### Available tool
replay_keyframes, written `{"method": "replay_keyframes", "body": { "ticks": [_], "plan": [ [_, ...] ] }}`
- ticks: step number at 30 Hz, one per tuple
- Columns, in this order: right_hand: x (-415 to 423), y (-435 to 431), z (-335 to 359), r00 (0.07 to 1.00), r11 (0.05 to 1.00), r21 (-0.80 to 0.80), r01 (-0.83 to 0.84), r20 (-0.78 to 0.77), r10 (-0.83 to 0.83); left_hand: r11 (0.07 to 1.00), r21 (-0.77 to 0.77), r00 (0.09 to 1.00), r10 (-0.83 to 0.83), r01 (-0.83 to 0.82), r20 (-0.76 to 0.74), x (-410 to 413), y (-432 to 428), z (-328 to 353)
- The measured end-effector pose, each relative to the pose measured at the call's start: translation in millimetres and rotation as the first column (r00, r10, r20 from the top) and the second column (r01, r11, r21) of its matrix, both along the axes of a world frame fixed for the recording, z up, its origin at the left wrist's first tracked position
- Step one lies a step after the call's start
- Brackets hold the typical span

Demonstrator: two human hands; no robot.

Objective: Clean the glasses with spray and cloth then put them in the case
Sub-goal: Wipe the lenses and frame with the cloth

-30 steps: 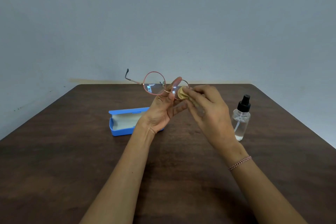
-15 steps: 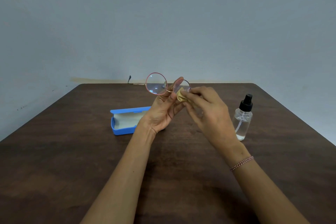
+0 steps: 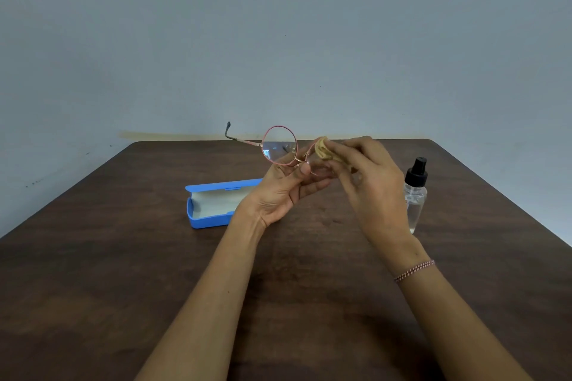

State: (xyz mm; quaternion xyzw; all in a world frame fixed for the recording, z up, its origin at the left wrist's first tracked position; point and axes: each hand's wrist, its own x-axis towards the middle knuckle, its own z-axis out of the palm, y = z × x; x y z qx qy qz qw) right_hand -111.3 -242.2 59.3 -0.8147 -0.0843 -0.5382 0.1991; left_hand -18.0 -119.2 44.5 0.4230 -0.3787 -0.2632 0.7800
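Since last check, cloth (image 3: 323, 148) had moved up the covered lens; glasses (image 3: 279, 146) re-tilted. Grip: left hand (image 3: 280, 192) pinched bridge, right hand (image 3: 368, 182) pinched cloth. Wiping likely unfinished.

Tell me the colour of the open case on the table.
The case is bright blue with a pale lining; head view shows it.

Bare forearms; braided wristband (image 3: 414, 270), right wrist.

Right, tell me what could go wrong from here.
1. The left hand pinches the round pink wire-framed glasses only near the bridge; the right hand, pressing the tan cloth against them, could twist or bend them.
2. The clear black-capped spray bottle stands just right of that hand; a sideways sweep might topple it.
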Motion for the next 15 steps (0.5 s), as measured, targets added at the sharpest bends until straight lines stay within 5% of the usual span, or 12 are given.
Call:
{"method": "replay_keyframes", "body": {
  "ticks": [8,15],
  "plan": [
    [3.0,8.5,-2.8,0.984,0.984,-0.046,-0.174,-0.049,0.172,0.998,-0.056,0.998,0.027,-0.03,-0.053,4.6,2.4,-1.6],
    [3.4,1.3,-0.9,0.994,0.992,-0.103,-0.075,-0.085,0.067,0.998,-0.043,0.997,0.037,-0.039,-0.061,5.7,0.1,-3.5]
  ]
}}
